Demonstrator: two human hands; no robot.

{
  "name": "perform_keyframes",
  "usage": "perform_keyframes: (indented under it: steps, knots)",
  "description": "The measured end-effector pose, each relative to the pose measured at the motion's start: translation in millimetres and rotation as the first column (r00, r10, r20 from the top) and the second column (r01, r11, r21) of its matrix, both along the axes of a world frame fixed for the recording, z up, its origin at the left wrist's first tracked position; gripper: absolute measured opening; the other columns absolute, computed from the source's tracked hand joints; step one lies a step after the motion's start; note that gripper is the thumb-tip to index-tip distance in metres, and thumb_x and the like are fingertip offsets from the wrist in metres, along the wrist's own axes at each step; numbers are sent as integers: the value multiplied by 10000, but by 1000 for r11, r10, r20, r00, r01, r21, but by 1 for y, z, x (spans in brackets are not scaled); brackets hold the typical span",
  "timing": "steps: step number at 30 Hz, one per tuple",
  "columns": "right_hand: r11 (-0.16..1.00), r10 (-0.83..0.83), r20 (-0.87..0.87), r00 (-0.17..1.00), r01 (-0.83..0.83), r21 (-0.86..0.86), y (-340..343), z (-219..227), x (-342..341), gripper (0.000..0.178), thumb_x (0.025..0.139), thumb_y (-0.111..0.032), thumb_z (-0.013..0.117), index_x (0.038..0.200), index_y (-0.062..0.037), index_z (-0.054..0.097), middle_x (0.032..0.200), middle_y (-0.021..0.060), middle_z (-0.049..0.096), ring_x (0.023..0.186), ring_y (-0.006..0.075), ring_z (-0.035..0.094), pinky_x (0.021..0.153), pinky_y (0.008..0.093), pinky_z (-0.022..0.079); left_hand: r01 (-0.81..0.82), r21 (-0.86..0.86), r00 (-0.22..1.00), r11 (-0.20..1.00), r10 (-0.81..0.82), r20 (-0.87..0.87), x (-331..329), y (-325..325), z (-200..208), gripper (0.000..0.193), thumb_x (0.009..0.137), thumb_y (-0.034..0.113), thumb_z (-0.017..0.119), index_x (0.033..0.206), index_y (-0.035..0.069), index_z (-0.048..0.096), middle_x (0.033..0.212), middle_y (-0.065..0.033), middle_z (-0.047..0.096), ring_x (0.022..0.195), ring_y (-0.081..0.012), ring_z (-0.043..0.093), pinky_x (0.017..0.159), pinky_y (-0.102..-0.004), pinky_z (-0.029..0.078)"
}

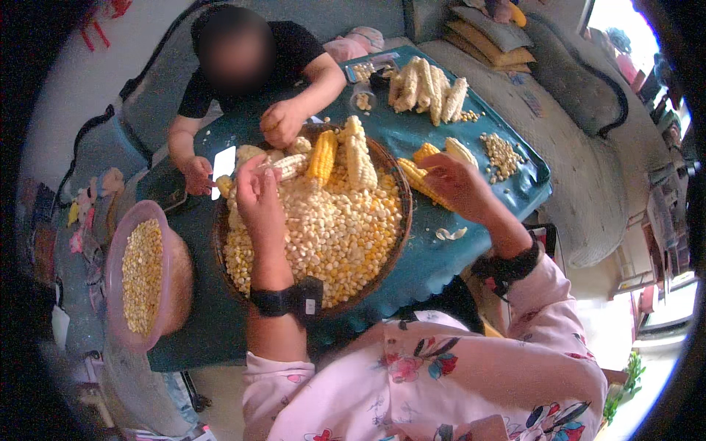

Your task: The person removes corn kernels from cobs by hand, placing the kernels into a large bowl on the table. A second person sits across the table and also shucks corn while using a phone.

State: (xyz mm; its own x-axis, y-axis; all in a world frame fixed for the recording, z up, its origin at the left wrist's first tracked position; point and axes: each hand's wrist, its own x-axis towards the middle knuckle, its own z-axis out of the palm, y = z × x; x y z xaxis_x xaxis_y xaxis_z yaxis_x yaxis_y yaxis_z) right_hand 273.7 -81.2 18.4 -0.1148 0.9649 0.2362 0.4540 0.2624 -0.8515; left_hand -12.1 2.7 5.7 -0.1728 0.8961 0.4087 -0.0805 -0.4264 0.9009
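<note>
The left hand (pixel 259 197) covers part of a pale cob (pixel 288 166), so how far the fingers close on it cannot be told. The right hand (pixel 457 184) hides much of the yellow cob (pixel 421 178) under it. The basket (pixel 393 176) rim vanishes beneath the left forearm. The black fisheye border swallows the frame's corners.

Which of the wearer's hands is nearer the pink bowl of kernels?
Left. The left hand is over the round basket's near-left side, the side toward the pink bowl. The right hand is beyond the basket's far-right rim, by loose cobs.
</note>
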Motion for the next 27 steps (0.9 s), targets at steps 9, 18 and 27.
perform_keyframes:
  steps: [9, 18, 27]
  knots:
    - [967, -80, 198, 977, 28, 253, 82, -45, -69, 583, 715, -105, 602, 1227, -81, 323, 1228, 224, 343, 1057, 367, 435, 877, 393, 396, -18, 98, 998, 995, 23, -54, -8, 3, 2, 169, 829, 78, 470, 986, 18, 485, 912, -56, 528, 835, -131, 492, 780, -256, 393]
    - [969, -158, -751, 641, -47, -244, 93, -25, -86, 761, 690, -10, 544, 1326, -76, 132, 1148, 124, 463, 978, 250, 511, 797, 340, 449, 92, -42, 993, 995, -95, -72, 1, -11, 8, 145, 845, 95, 478, 958, 16, 524, 841, -31, 564, 740, -86, 516, 672, -203, 416]
    - [931, 255, -922, 291, -332, 153, 83, 7, -130, 524, 796, -224, 574, 1207, -12, 328, 1109, 134, 478, 1024, 246, 480, 875, 372, 396, 551, -60, 834, 832, -549, 51, 22, -22, 9, 567, 844, 271, 512, 1288, 65, 226, 964, -66, 537, 642, -85, 541, 497, -180, 417]
